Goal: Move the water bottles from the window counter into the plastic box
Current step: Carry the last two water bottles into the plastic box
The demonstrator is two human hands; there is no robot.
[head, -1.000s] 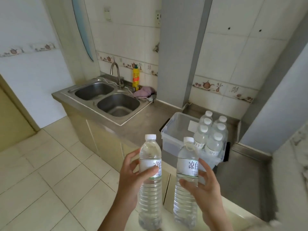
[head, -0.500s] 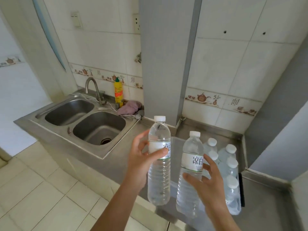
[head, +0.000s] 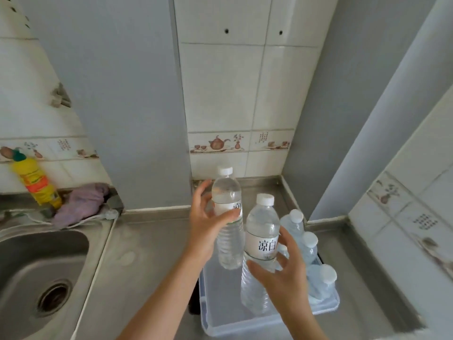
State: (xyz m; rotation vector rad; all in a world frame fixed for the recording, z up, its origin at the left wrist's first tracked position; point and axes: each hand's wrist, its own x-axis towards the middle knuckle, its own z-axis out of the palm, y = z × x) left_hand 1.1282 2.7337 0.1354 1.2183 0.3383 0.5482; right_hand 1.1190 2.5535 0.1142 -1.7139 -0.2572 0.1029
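Far left: steel sink basin [head: 36, 261] set in steel counter [head: 147, 241]; yellow detergent bottle [head: 36, 185] and crumpled purple cloth [head: 81, 204] behind. Centre: left hand [head: 208, 224], fingers wrapped round clear white-capped water bottle [head: 228, 217], upright above clear plastic box [head: 245, 325]. Right hand [head: 282, 268] grips second labelled bottle [head: 261, 241], upright, over box. Right side of box: more capped bottles [head: 308, 244] standing inside.
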